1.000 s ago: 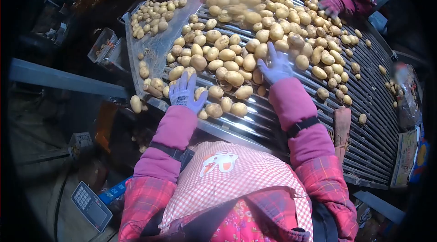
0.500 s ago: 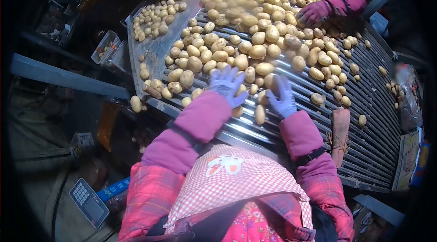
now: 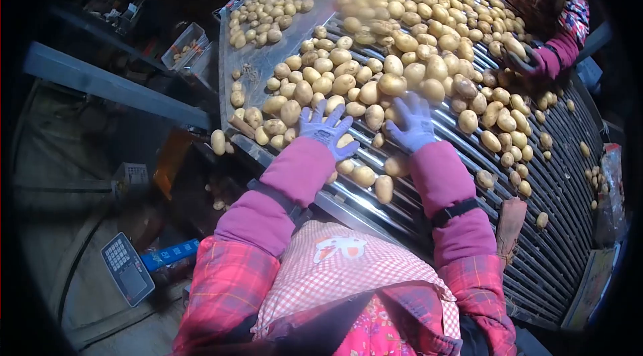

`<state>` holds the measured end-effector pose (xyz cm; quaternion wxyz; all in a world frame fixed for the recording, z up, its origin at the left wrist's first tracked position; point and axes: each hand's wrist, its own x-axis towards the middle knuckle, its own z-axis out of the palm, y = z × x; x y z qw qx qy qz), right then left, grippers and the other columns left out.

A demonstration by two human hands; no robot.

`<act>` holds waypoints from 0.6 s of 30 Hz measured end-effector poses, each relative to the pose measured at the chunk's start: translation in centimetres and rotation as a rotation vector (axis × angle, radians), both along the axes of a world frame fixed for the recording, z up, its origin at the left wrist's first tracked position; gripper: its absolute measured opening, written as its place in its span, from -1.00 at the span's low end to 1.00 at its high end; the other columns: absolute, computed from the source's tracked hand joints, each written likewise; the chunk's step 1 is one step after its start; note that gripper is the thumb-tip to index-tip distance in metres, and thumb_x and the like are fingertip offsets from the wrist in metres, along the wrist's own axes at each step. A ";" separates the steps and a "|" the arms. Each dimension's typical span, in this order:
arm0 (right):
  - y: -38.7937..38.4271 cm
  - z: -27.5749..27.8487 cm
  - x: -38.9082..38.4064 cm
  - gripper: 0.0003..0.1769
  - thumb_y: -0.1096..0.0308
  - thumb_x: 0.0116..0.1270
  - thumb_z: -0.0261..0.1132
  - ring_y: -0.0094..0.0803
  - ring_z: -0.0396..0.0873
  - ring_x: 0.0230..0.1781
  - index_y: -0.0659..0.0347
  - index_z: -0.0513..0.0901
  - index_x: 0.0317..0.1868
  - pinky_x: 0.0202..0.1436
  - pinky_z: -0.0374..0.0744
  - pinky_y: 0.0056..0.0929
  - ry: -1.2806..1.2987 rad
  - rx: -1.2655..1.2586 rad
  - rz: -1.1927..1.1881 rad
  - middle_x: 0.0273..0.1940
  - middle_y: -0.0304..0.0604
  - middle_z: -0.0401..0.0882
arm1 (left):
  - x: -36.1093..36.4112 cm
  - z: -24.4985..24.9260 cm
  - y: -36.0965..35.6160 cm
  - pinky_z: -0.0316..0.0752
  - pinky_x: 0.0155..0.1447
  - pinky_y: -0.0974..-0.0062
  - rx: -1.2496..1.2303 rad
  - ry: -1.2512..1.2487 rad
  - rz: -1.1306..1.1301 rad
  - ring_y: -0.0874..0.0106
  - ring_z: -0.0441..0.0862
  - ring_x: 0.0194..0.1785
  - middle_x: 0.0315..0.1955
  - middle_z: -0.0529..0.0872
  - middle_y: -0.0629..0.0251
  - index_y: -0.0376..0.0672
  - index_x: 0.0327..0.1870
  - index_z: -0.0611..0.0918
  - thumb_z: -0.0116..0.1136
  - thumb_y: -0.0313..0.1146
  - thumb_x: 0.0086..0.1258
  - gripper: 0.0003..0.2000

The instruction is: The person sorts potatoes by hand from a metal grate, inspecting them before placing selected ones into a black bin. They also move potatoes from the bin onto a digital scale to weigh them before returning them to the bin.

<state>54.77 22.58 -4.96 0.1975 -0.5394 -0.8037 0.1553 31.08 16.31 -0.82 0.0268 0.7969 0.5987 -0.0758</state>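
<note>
Both my hands wear light purple gloves and rest among potatoes on a metal roller table [image 3: 542, 242]. My left hand [image 3: 326, 129] lies with fingers spread over several potatoes [image 3: 303, 93] near the table's left part. My right hand [image 3: 413, 125] has its fingers stretched forward, touching the near side of the potato pile. A few loose potatoes, one of them an upright oval potato [image 3: 384, 189], lie on the rollers between my forearms. Neither hand grips anything that I can see.
Across the table a person's gloved hand [image 3: 526, 61] holds a potato. A metal side tray [image 3: 258, 64] carries smaller potatoes at the left. A wooden block [image 3: 511, 219] stands right of my right arm. A scale display [image 3: 127, 269] and a grey beam [image 3: 114, 85] are at the left.
My view has shifted, so the table sits lower and further right. My right hand has moved forward and spread its fingers. The co-worker's hand has moved right and now holds a potato.
</note>
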 end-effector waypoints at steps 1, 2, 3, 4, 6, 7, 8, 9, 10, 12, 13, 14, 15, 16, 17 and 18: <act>0.9 0.9 -1.4 -0.25 -0.19 0.10 0.23 0.29 0.06 0.40 -0.13 0.44 0.31 0.41 0.20 0.10 -0.122 -0.024 0.006 0.42 0.07 0.15 | -0.5 0.1 0.1 -0.04 0.38 -0.23 0.011 -0.029 0.042 0.09 -0.02 0.50 0.43 0.21 0.34 0.21 0.35 0.41 -0.01 0.29 0.22 -0.33; 1.8 1.8 -2.9 -0.27 -0.21 0.12 0.21 0.23 0.06 0.42 -0.13 0.45 0.30 0.40 0.20 0.09 -0.189 -0.090 -0.017 0.41 0.01 0.17 | -1.2 0.2 0.2 -0.06 0.39 -0.22 0.023 -0.056 0.080 0.08 -0.01 0.49 0.44 0.19 0.35 0.22 0.34 0.43 0.01 0.29 0.21 -0.33; 2.1 2.9 -4.3 -0.27 -0.22 0.13 0.19 0.20 0.05 0.42 -0.14 0.45 0.30 0.40 0.20 0.08 -0.253 -0.104 -0.028 0.41 -0.01 0.19 | -2.3 -0.8 0.7 -0.06 0.41 -0.20 0.047 -0.088 0.091 0.02 0.01 0.48 0.45 0.16 0.34 0.23 0.30 0.47 0.05 0.29 0.19 -0.35; 2.3 3.7 -5.6 -0.28 -0.23 0.15 0.18 0.17 0.05 0.43 -0.14 0.45 0.30 0.40 0.19 0.07 -0.319 -0.119 -0.042 0.40 -0.02 0.20 | -3.1 -0.2 0.9 -0.06 0.41 -0.20 0.056 -0.090 0.094 0.02 0.01 0.48 0.45 0.16 0.34 0.23 0.30 0.47 0.05 0.29 0.19 -0.35; 2.5 4.7 -7.0 -0.31 -0.22 0.18 0.17 0.11 0.06 0.44 -0.18 0.43 0.30 0.37 0.22 0.08 -0.345 -0.120 -0.029 0.36 -0.11 0.27 | -4.3 0.8 1.3 -0.03 0.41 -0.19 0.068 -0.170 0.181 -0.05 0.01 0.47 0.45 0.14 0.30 0.24 0.27 0.50 0.08 0.28 0.18 -0.37; 2.7 3.8 -7.4 -0.33 -0.19 0.18 0.19 0.09 0.09 0.42 -0.21 0.43 0.29 0.36 0.24 0.08 -0.366 -0.094 0.016 0.34 -0.14 0.29 | -4.9 0.0 1.3 -0.03 0.42 -0.18 0.090 -0.157 0.218 -0.07 0.04 0.45 0.45 0.15 0.27 0.24 0.27 0.51 0.10 0.27 0.17 -0.37; 2.4 2.8 -7.9 -0.36 -0.17 0.17 0.20 0.06 0.13 0.41 -0.23 0.44 0.28 0.34 0.25 0.07 -0.388 -0.079 0.062 0.33 -0.17 0.31 | -5.3 -0.5 0.7 -0.03 0.42 -0.18 0.086 -0.163 0.219 -0.07 0.04 0.45 0.45 0.15 0.27 0.24 0.27 0.51 0.10 0.27 0.17 -0.37; 1.1 3.8 -8.3 -0.38 -0.16 0.17 0.21 0.03 0.16 0.39 -0.25 0.44 0.26 0.32 0.26 0.05 -0.428 -0.078 0.141 0.32 -0.16 0.32 | -5.5 -0.7 0.1 -0.04 0.41 -0.19 0.098 -0.169 0.192 -0.08 0.06 0.45 0.44 0.16 0.25 0.24 0.26 0.51 0.10 0.27 0.18 -0.38; -0.8 5.4 -9.1 -0.39 -0.14 0.16 0.22 0.00 0.19 0.38 -0.27 0.45 0.24 0.31 0.28 0.04 -0.468 -0.078 0.217 0.30 -0.15 0.33 | -5.6 -0.9 -0.5 -0.05 0.41 -0.19 0.110 -0.174 0.161 -0.10 0.07 0.44 0.44 0.17 0.23 0.24 0.25 0.52 0.09 0.27 0.18 -0.38; -3.9 5.4 -9.9 -0.43 -0.06 0.14 0.26 -0.03 0.19 0.36 -0.25 0.49 0.21 0.31 0.25 0.06 -0.497 0.050 0.248 0.28 -0.04 0.32 | -5.3 -1.1 -2.4 -0.03 0.39 -0.20 0.082 -0.130 0.098 -0.06 0.11 0.43 0.42 0.20 0.20 0.23 0.24 0.53 0.10 0.26 0.17 -0.39; -4.8 5.2 -9.4 -0.44 -0.04 0.15 0.25 -0.03 0.21 0.35 -0.21 0.51 0.20 0.32 0.24 0.07 -0.396 0.122 0.331 0.28 -0.01 0.32 | -5.6 -1.2 -3.2 -0.02 0.38 -0.21 0.090 -0.185 0.021 -0.04 0.12 0.42 0.41 0.23 0.17 0.21 0.24 0.53 0.10 0.24 0.17 -0.39; -5.4 5.1 -8.5 -0.45 -0.03 0.16 0.25 -0.04 0.23 0.34 -0.17 0.52 0.18 0.33 0.22 0.07 -0.297 0.194 0.408 0.28 0.02 0.33 | -5.8 -1.1 -3.8 -0.01 0.37 -0.22 0.099 -0.243 -0.060 -0.02 0.14 0.42 0.39 0.25 0.15 0.19 0.24 0.53 0.10 0.22 0.17 -0.40; -6.1 4.5 -7.7 -0.51 0.09 0.18 0.26 -0.02 0.35 0.25 -0.04 0.55 0.14 0.29 0.30 0.00 -0.053 0.140 0.437 0.20 0.06 0.42 | -5.8 -0.5 -4.5 0.01 0.36 -0.20 0.141 -0.312 -0.067 -0.01 0.18 0.40 0.36 0.30 0.12 0.15 0.22 0.54 0.13 0.12 0.16 -0.43; -6.4 5.2 -6.3 -0.51 0.19 0.20 0.27 0.03 0.46 0.13 0.08 0.53 0.15 0.20 0.42 -0.11 0.205 0.033 0.405 0.09 0.10 0.49 | -6.1 -0.4 -5.3 0.01 0.36 -0.20 0.131 -0.334 -0.084 -0.01 0.18 0.40 0.36 0.30 0.12 0.15 0.22 0.54 0.13 0.12 0.16 -0.43; -6.8 6.3 -4.3 -0.48 0.15 0.19 0.28 0.01 0.46 0.16 0.10 0.54 0.17 0.22 0.43 -0.15 0.115 -0.018 0.228 0.14 0.10 0.47 | -6.6 -0.4 -6.0 0.03 0.36 -0.18 0.144 -0.407 -0.098 -0.02 0.19 0.38 0.34 0.32 0.11 0.11 0.21 0.54 0.15 0.07 0.15 -0.44; -7.0 7.1 -2.0 -0.46 0.12 0.19 0.29 0.00 0.45 0.19 0.12 0.54 0.18 0.23 0.44 -0.20 0.027 -0.065 0.055 0.19 0.11 0.44 | -6.8 -0.3 -6.7 0.05 0.35 -0.17 0.160 -0.479 -0.108 -0.03 0.21 0.37 0.33 0.33 0.10 0.07 0.20 0.55 0.17 0.01 0.14 -0.45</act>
